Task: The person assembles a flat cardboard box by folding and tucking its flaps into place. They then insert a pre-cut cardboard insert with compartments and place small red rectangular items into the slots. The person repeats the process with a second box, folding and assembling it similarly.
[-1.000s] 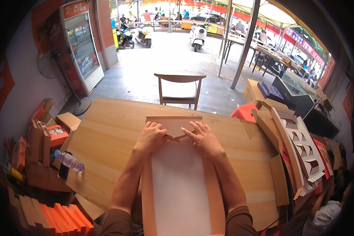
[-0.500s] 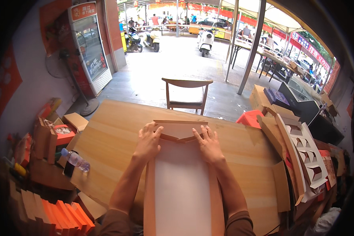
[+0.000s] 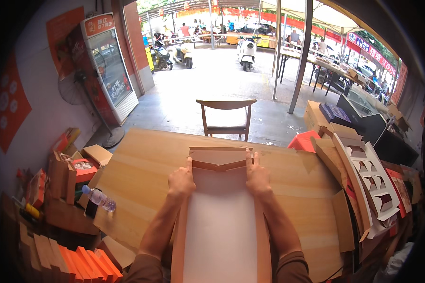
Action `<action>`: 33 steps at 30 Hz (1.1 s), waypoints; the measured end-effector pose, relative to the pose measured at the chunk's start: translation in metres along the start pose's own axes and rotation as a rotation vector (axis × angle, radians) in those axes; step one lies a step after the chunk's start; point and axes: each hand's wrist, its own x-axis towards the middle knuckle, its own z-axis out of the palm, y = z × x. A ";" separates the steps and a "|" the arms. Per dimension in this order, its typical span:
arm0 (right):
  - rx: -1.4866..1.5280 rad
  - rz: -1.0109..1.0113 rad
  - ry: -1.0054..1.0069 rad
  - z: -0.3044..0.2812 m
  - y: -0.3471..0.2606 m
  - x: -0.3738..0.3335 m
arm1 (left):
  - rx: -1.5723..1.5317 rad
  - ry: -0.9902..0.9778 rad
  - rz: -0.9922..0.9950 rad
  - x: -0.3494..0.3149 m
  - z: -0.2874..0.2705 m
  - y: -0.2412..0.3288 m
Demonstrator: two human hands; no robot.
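Observation:
A long flat cardboard box blank (image 3: 220, 221), white inside and brown at the edges, lies on the wooden table (image 3: 137, 174) in front of me. My left hand (image 3: 181, 181) presses on its left side wall near the far end, index finger pointing forward. On the right side wall rests my right hand (image 3: 256, 175), held the same way. Between the hands, the far end flaps (image 3: 220, 158) stand folded up, with two small brown tabs turned inward.
Stacks of die-cut cardboard blanks (image 3: 370, 181) lean at the table's right edge. A plastic water bottle (image 3: 98, 198) and open boxes (image 3: 78, 170) sit at the left. Orange flat boxes (image 3: 75, 262) lie lower left. A wooden chair (image 3: 225, 115) stands beyond the table.
Both hands have spread from the middle of the far end out to the side walls. The far end flap has come up and the side walls have risen.

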 end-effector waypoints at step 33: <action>0.057 -0.064 -0.024 -0.001 0.046 -0.136 | -0.601 0.411 0.581 -0.001 0.011 -0.032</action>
